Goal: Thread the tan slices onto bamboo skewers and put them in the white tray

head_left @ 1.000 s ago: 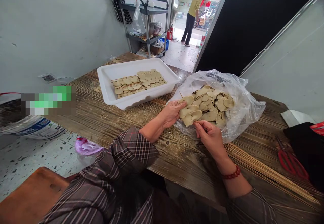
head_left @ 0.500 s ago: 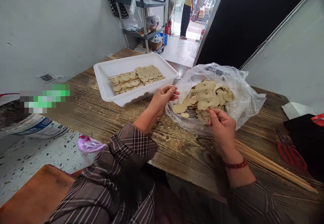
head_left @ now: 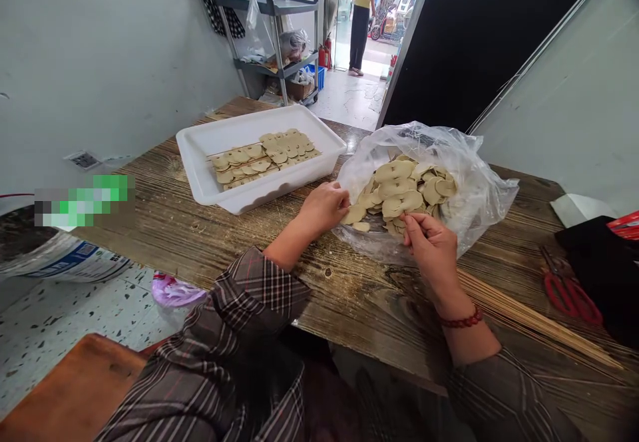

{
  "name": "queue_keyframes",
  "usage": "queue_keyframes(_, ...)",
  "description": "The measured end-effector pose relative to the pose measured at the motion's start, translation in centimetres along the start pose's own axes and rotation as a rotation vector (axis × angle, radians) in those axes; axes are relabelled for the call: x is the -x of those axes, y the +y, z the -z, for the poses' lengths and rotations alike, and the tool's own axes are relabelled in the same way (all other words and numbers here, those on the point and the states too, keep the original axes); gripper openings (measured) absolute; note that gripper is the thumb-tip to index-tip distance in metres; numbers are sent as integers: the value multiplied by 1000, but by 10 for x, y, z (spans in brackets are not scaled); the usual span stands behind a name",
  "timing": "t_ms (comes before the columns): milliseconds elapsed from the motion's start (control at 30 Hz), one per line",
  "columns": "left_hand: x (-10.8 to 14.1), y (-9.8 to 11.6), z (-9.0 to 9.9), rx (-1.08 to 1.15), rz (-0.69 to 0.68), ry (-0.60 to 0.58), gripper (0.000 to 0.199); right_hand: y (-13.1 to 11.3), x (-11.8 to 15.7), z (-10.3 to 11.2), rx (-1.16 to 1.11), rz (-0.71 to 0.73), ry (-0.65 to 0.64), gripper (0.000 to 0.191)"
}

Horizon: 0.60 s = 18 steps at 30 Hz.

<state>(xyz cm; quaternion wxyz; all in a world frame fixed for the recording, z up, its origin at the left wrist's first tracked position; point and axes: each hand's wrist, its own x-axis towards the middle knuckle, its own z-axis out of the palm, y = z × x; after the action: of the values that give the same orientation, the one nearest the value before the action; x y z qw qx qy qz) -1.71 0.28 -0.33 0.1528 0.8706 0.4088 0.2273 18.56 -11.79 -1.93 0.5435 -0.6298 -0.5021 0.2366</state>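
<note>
Thin beige slices lie heaped in an open clear plastic bag. On top, several slices overlap in a straight row, each creased at its middle like those on the skewers in the tray. At the row's near end, my right hand is closed in a pinch; the skewer itself is hidden there by slices and fingers. My left hand is at the bag's left edge, its fingers curled together against a loose slice. What its fingertips hold is hidden. A white tray holds skewered slices in rows.
Bare bamboo skewers lie right of my right forearm, near red-handled scissors and a black cloth or bag. A bucket stands at the left. Behind the table are a shelf cart and a person at the doorway.
My left hand has moved down and right from above the bag's edge to the loose slices. My right hand keeps its pinch at the row's end. The view has shifted slightly.
</note>
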Motion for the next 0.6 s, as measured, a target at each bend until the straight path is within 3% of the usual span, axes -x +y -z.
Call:
queue_keyframes(133, -1, 4, 3, 303, 28, 4, 10, 0, 0, 0, 18, -3, -4, 37)
queue_keyframes(300, -3, 3, 6, 960, 211, 117, 17, 0, 1, 0, 4, 5, -9, 37)
queue_keyframes(400, -3, 0, 7, 1263, 338, 178, 25, -3, 3, 0, -24, -1, -81, 35)
queue_keyframes(600, -5, -5, 14, 1472, 409, 300, 37, -10, 8, -3, 7, 48, -257, 31)
